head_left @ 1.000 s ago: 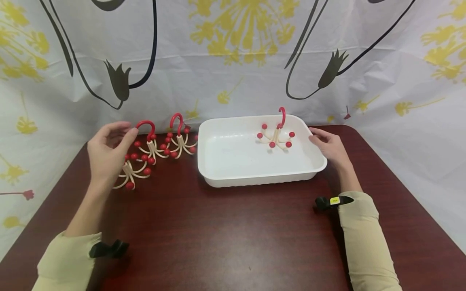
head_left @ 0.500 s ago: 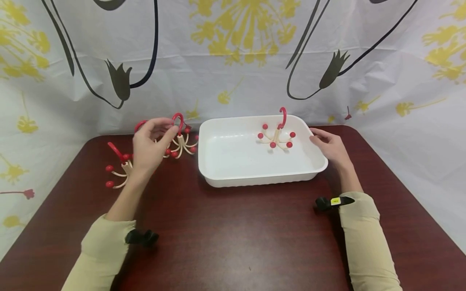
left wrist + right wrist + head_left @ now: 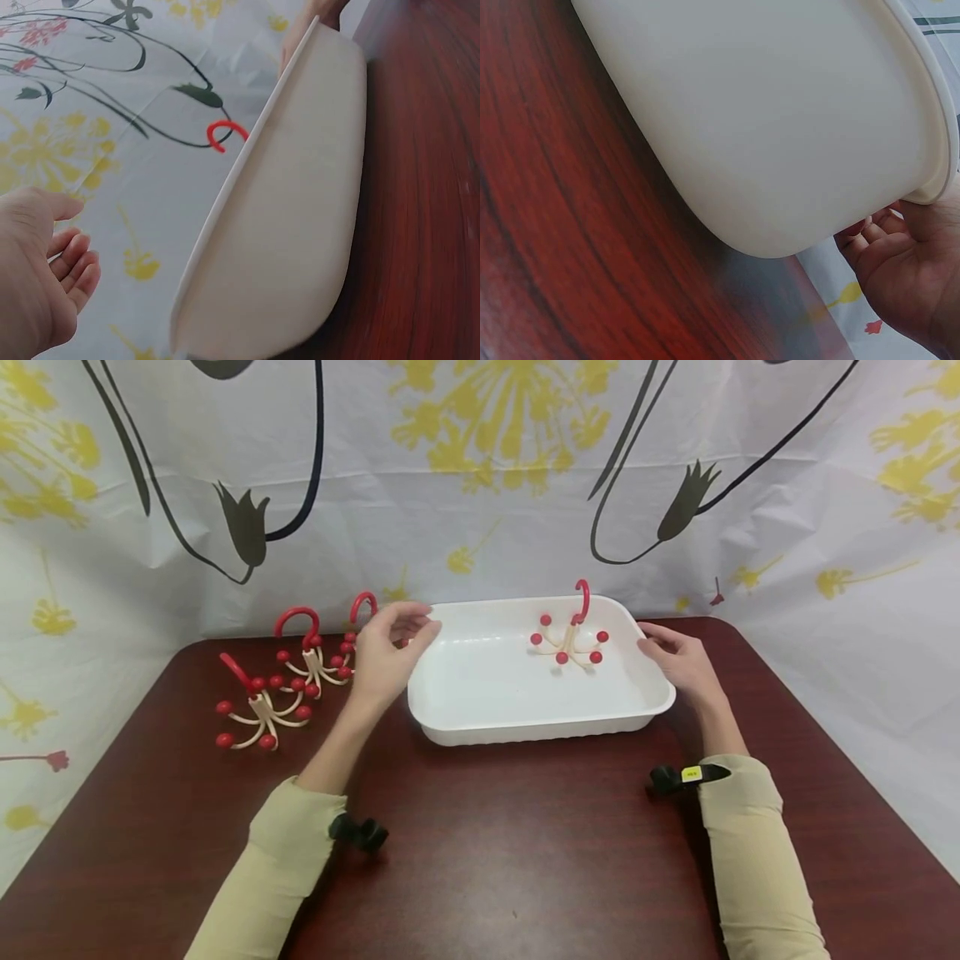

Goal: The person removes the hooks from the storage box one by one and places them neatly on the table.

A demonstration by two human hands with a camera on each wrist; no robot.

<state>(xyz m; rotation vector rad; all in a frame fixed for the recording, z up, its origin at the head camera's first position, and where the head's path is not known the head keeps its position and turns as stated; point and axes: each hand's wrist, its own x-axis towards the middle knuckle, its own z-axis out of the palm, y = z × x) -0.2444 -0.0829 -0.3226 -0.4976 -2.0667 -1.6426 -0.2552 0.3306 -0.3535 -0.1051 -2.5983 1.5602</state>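
Observation:
A white rectangular tray [image 3: 525, 724] stands on the table, with one rotating-style hook hanger [image 3: 581, 610] in its right half: red hook on top, cream curved arms ending in red balls. My right hand [image 3: 677, 664] grips the tray's right end, thumb at the rim and fingers beneath it in the right wrist view. My left hand [image 3: 386, 653] hovers by the tray's back left corner, fingers loosely bent and holding nothing. The left wrist view shows this hand [image 3: 37, 270] apart from the tray wall [image 3: 285, 202].
Left of the tray sit more such hangers: a front one [image 3: 260, 706], a middle one [image 3: 311, 658] and a back one [image 3: 365, 599] partly hidden by my left hand. A patterned white curtain [image 3: 360, 518] hangs behind the dark red table [image 3: 510, 860].
My left hand has swept right, from over the hangers at the left to the tray's left end. The right hand, tray and hangers have stayed put.

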